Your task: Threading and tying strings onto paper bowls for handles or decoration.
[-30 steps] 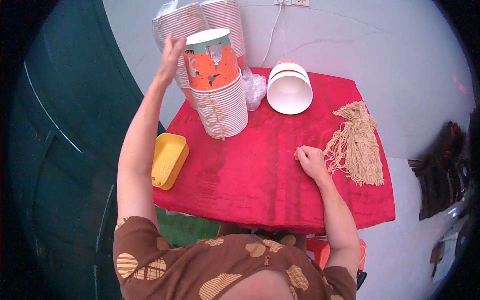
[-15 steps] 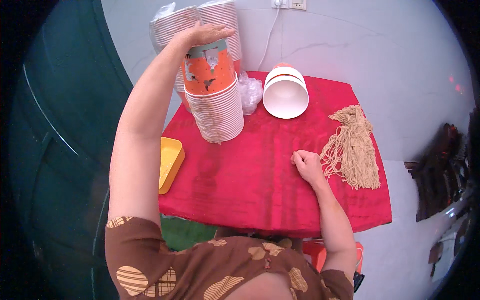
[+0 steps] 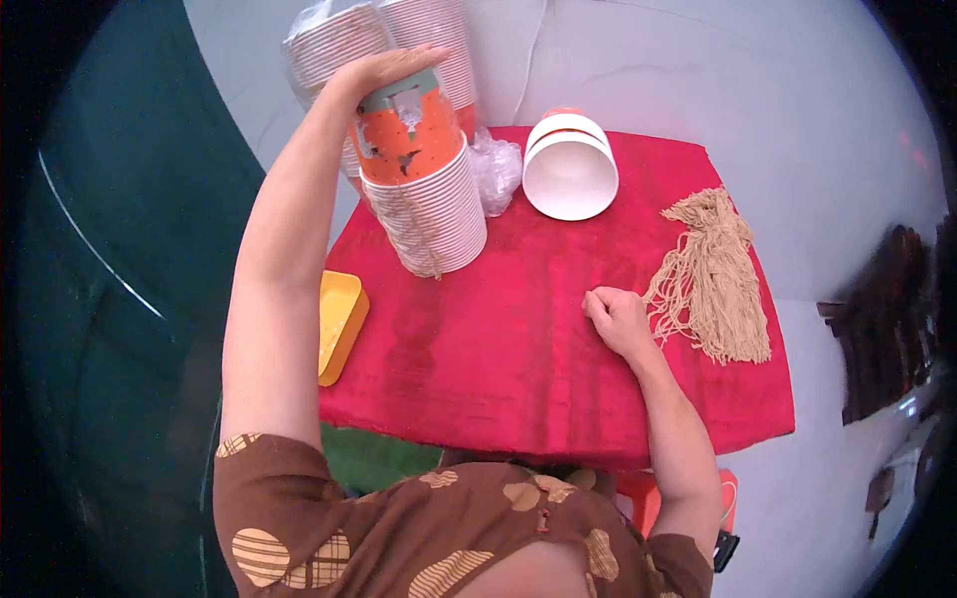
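Note:
An inverted stack of paper tubs [image 3: 409, 149], orange with printed pictures and many white rims, stands at the left of the table, leaning slightly. Tan cord runs down its rims. Across its top lies my left hand [image 3: 394, 68], open, palm down, with straight fingers. My right hand [image 3: 618, 317] rests on the red cloth at the right, curled into a fist; nothing shows sticking out of it. Just beside that fist is a bundle of loose tan cords [image 3: 720, 279], its strands reaching close to my wrist.
Behind the stack are more tubs in clear plastic [image 3: 334, 50] and a crumpled plastic bag [image 3: 495, 171]. A few nested white tubs [image 3: 570, 174] lie on their side at the back. A yellow tray [image 3: 341, 319] sits at the left edge of the red-covered table [image 3: 498, 369].
The view has shifted a little, so the table's things sit slightly higher in it. Both hands keep their poses, the left on the stack and the right on the cloth.

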Motion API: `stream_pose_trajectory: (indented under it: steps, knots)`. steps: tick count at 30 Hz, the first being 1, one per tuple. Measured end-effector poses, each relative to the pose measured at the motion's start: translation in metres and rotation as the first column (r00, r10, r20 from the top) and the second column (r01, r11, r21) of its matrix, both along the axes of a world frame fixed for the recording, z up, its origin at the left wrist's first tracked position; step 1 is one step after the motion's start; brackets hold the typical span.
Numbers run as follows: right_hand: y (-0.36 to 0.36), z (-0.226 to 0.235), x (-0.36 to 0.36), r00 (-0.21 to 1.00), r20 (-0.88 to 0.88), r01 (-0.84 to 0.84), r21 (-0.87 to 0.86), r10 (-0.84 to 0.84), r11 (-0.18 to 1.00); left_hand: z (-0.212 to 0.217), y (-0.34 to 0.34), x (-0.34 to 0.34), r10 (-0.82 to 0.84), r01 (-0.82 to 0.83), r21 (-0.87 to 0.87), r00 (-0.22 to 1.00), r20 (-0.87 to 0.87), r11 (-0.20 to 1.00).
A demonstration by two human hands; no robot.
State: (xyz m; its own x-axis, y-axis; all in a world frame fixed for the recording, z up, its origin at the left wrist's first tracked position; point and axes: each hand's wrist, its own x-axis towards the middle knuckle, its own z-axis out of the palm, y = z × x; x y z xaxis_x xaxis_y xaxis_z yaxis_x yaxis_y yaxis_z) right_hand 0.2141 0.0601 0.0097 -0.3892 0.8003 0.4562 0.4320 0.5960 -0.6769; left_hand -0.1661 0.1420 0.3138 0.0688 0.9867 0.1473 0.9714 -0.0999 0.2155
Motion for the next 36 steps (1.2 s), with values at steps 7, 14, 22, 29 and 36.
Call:
stream_pose_trajectory:
  steps: [7, 14, 22, 29, 36]
  knots:
    - [0.001, -0.003, -0.002, 1.0, 0.002, -0.012, 0.052, 0.012, 0.999, 0.007, -0.016, 0.021, 0.206, -0.062, 0.538, 0.955, -0.212, 0.841]
    - [-0.003, -0.006, -0.001, 0.998, -0.033, -0.058, 0.086, 0.061, 0.995, -0.058, -0.04, 0.121, -0.199, 0.399, 0.773, 0.917, -0.347, 0.493]
    - [-0.005, 0.0, -0.006, 0.998, 0.032, -0.065, 0.148, 0.061, 0.987, -0.155, 0.031, 0.151, -0.184, 0.301, 0.554, 0.949, -0.257, 0.776]
    - [-0.005, -0.003, -0.005, 0.996, 0.04, -0.086, 0.166, 0.081, 0.982, -0.19, 0.077, 0.158, -0.113, 0.204, 0.639, 0.977, -0.181, 0.742]
    - [-0.007, 0.001, -0.005, 0.994, 0.075, -0.095, 0.165, 0.083, 0.982, -0.201, 0.082, 0.157, -0.057, 0.204, 0.709, 0.973, -0.225, 0.675]
